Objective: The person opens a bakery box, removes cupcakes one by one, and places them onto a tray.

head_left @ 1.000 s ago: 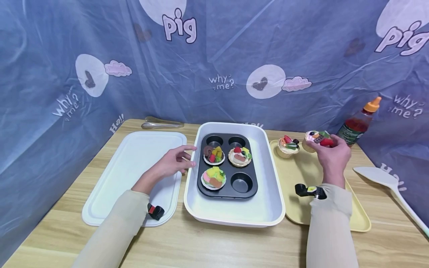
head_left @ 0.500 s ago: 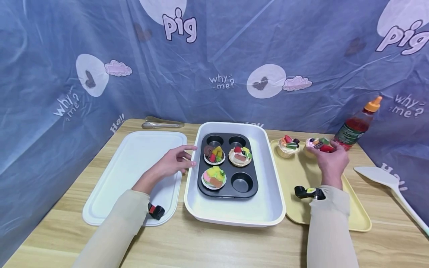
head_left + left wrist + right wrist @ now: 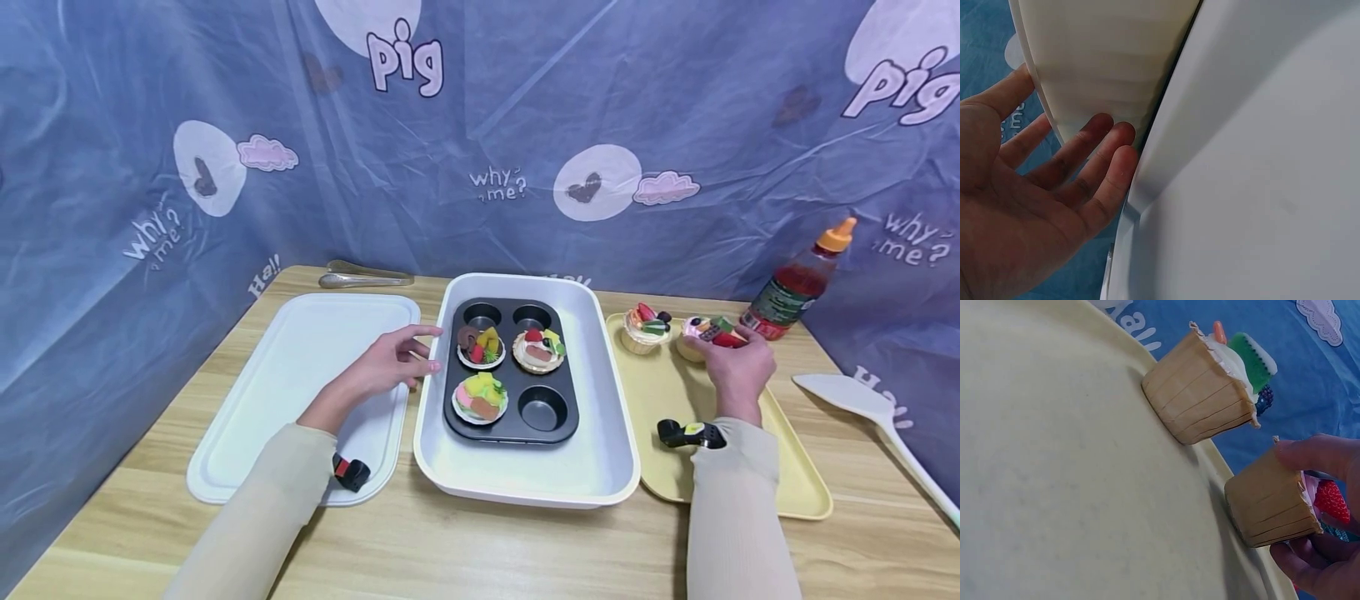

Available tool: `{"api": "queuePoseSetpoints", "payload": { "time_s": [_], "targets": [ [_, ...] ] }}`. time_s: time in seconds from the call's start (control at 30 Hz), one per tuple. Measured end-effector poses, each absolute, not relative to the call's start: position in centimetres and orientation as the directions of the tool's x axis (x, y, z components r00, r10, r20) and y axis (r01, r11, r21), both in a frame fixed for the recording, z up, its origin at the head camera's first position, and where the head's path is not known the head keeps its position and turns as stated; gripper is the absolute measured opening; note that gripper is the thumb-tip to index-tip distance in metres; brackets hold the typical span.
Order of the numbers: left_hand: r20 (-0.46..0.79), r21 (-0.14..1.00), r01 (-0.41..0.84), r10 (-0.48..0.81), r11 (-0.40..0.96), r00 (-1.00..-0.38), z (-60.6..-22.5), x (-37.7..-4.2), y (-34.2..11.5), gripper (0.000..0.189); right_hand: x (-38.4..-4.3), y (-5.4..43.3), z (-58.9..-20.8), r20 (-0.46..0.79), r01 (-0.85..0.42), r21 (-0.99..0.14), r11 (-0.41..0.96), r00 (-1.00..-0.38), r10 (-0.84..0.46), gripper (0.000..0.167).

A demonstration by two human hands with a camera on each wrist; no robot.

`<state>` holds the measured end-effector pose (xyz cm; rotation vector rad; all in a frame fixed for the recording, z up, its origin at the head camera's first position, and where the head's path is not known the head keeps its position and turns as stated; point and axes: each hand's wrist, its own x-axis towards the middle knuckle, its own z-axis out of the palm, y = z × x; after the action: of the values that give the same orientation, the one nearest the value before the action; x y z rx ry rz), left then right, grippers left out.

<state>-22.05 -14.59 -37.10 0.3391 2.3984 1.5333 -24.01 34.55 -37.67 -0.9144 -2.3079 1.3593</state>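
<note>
My right hand pinches a fruit-topped cupcake by its upper edge, thumb on one side and fingers on the other. The cupcake's base is at the far edge of the yellow tray. Beside it stands another fruit-topped cupcake. My left hand is at the left rim of a white bin, its fingers loosely extended against the outside. Inside the bin lies a dark muffin pan with three fruit-topped tarts, including one at the front left; its front right cup and both back cups are bare.
A white tray lies left of the bin, with metal tongs behind it. On the right are a red sauce bottle with an orange cap and a white spatula. A blue printed cloth hangs behind the table.
My right hand has lowered the cupcake from above the yellow tray to its far edge, next to the other cupcake. The left hand has stayed at the bin's rim.
</note>
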Motion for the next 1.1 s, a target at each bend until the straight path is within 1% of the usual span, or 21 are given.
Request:
{"api": "queuePoseSetpoints", "payload": {
  "time_s": [0.53,0.87,1.1],
  "targets": [
    [-0.112,0.909,0.041,0.337,0.414,-0.935,-37.17,-22.06,-14.71,0.058,-23.86,34.17,-37.69,-0.046,0.373,-0.859,0.35,-0.737,0.675,0.091],
    [-0.123,0.909,0.029,0.332,0.417,-0.935,-37.12,-22.13,-14.66,0.058,-23.73,34.18,-37.32,-0.063,0.38,-0.858,0.346,-0.746,0.663,0.093],
    [-0.125,0.904,0.03,0.33,0.428,-0.936,-37.16,-22.16,-14.63,0.058,-23.7,34.44,-37.08,-0.046,0.371,-0.861,0.349,-0.739,0.672,0.092]
  ]
}}
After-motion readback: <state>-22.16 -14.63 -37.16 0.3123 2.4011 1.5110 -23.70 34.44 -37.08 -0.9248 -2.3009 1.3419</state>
